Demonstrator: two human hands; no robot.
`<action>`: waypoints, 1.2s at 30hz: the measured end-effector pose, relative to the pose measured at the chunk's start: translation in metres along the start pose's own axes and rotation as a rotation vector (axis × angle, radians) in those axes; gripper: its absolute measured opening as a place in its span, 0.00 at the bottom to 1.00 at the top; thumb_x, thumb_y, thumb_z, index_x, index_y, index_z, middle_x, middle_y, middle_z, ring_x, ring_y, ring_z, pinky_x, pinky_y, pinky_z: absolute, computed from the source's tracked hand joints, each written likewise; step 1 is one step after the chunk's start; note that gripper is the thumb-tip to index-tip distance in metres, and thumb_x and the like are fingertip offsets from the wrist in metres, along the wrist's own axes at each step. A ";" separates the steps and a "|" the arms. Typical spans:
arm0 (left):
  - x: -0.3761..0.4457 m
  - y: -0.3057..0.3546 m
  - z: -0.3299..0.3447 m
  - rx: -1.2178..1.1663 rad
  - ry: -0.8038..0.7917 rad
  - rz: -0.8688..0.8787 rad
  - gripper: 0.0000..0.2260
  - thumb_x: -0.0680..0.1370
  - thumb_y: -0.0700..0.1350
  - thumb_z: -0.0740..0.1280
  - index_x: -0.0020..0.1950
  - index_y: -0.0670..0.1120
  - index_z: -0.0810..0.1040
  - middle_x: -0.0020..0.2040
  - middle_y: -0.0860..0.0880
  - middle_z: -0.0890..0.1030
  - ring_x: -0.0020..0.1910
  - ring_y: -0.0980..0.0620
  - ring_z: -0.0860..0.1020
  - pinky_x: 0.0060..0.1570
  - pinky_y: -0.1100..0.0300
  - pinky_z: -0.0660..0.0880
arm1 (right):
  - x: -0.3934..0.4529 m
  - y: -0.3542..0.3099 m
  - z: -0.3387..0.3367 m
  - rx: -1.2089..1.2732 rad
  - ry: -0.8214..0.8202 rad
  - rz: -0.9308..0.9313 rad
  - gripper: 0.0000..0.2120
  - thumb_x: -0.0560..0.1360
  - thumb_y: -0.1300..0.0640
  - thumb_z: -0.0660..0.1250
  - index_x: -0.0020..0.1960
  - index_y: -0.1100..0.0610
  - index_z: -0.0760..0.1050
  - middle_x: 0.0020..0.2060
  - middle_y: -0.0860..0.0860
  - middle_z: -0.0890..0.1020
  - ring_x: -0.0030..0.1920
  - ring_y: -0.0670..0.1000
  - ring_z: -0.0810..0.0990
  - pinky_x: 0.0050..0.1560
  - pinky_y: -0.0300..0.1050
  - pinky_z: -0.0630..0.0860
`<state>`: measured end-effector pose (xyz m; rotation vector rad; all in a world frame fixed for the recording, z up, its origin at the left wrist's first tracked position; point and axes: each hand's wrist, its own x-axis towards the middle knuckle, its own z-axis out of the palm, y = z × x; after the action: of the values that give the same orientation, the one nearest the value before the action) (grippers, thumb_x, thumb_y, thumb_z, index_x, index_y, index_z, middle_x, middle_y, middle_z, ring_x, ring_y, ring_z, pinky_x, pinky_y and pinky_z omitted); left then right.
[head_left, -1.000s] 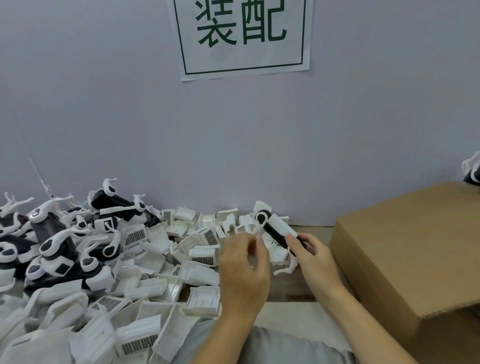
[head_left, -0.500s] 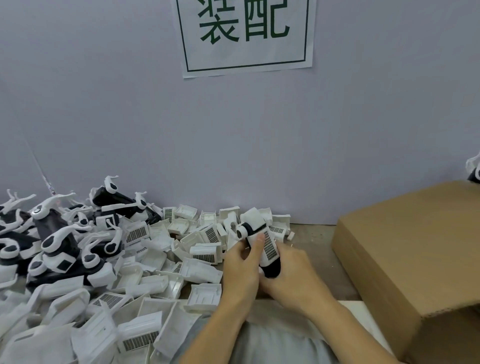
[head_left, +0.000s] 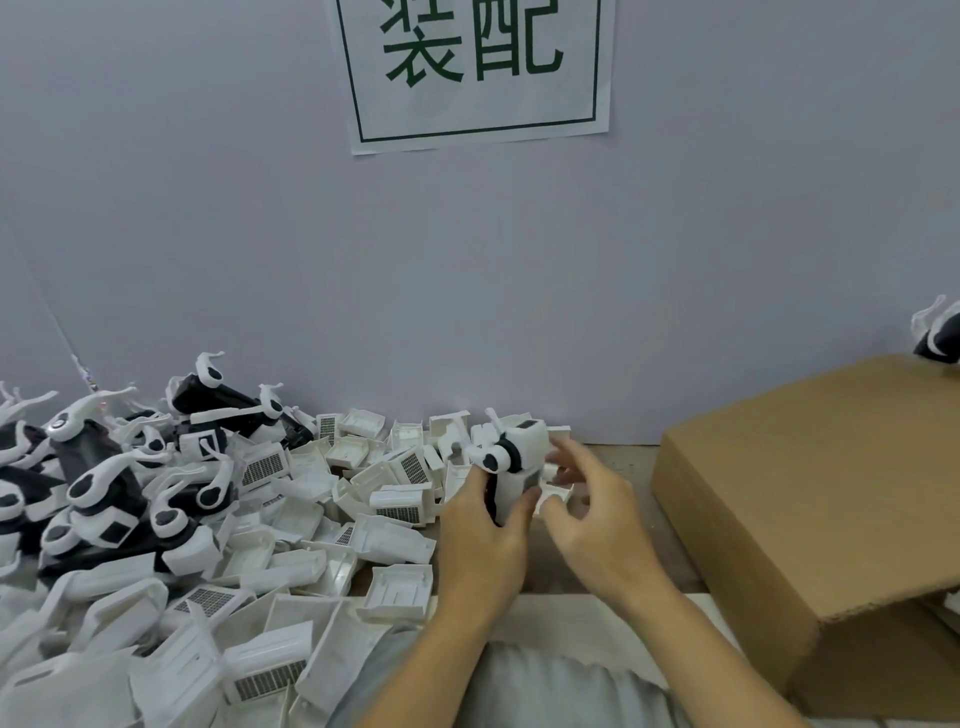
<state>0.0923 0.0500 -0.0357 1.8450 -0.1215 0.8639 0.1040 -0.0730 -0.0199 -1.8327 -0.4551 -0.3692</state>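
Left hand (head_left: 484, 527) grips unit (head_left: 522, 451), right hand (head_left: 597, 514) loose and empty beside it
Risk: 1-hand hold slips, unit drops into parts pile (head_left: 311, 470)

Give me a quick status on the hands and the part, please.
Left hand grips black-and-white assembly upright. Right hand open, blurred, just beside it. Loose white vent covers piled left; cardboard box right, nothing blocking.

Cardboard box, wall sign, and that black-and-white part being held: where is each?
cardboard box (head_left: 810, 493), head view, top face.
wall sign (head_left: 475, 73), head view, middle of the paper.
black-and-white part (head_left: 523, 456), head view, its white body.
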 end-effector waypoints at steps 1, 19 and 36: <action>-0.001 0.000 0.000 0.044 -0.031 0.038 0.04 0.76 0.47 0.69 0.49 0.54 0.77 0.42 0.62 0.82 0.43 0.63 0.78 0.43 0.68 0.72 | 0.000 -0.002 0.001 0.094 -0.001 -0.001 0.28 0.69 0.48 0.67 0.69 0.42 0.70 0.57 0.37 0.79 0.59 0.40 0.78 0.54 0.35 0.76; 0.006 0.007 -0.001 -0.309 0.078 -0.270 0.06 0.84 0.44 0.63 0.56 0.48 0.79 0.50 0.51 0.84 0.51 0.51 0.82 0.48 0.59 0.77 | 0.007 0.007 0.000 0.417 0.253 0.179 0.13 0.82 0.54 0.64 0.66 0.47 0.72 0.57 0.42 0.80 0.55 0.35 0.79 0.51 0.32 0.73; 0.015 0.014 -0.021 -1.149 -0.160 -0.806 0.15 0.78 0.54 0.65 0.53 0.42 0.79 0.40 0.44 0.81 0.35 0.46 0.80 0.37 0.55 0.79 | 0.011 0.010 -0.008 0.419 0.404 0.319 0.11 0.80 0.62 0.61 0.52 0.50 0.80 0.43 0.44 0.82 0.41 0.39 0.79 0.40 0.36 0.71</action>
<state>0.0857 0.0660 -0.0118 0.7272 0.0360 -0.0054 0.1182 -0.0817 -0.0206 -1.3484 0.0430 -0.3791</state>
